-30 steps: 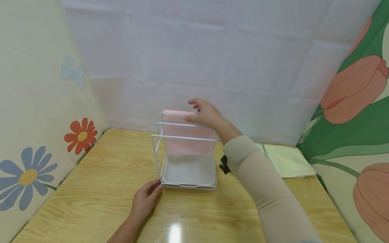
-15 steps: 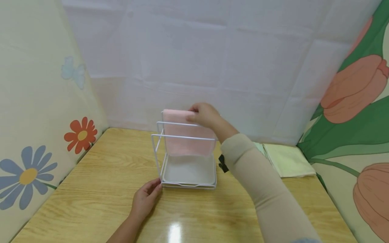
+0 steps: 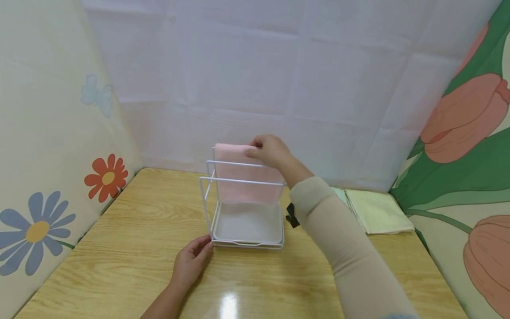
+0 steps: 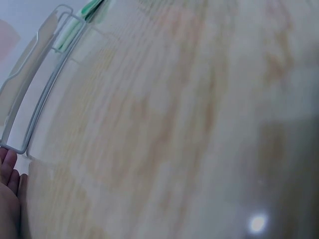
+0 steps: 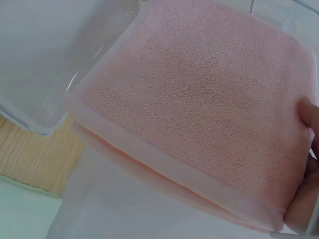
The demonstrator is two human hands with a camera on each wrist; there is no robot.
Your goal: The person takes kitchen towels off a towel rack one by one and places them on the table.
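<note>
A pink towel (image 3: 249, 192) hangs folded over the rear bar of a white wire rack (image 3: 243, 180). My right hand (image 3: 271, 153) pinches the towel's top edge near its right end, thumb in front and fingers behind. In the right wrist view, the towel (image 5: 199, 99) fills most of the frame, with the right hand (image 5: 308, 174) at its right edge. My left hand (image 3: 190, 261) holds the rack's front left corner between thumb and fingers. The left wrist view shows part of that hand (image 4: 7, 199) at the rack's corner. A pale shallow tray (image 3: 247, 226) sits in the rack's base.
Right of the rack, a pale yellow folded cloth (image 3: 378, 212) lies beside a light green one (image 3: 341, 194), partly hidden by my sleeve. A small black object (image 3: 292, 215) shows next to the sleeve. A white cloth backdrop (image 3: 239, 79) stands close behind the rack on the wooden table (image 3: 139, 230).
My right hand has come down from just above the towel and now pinches its top edge. The left hand and the rack have stayed in place.
</note>
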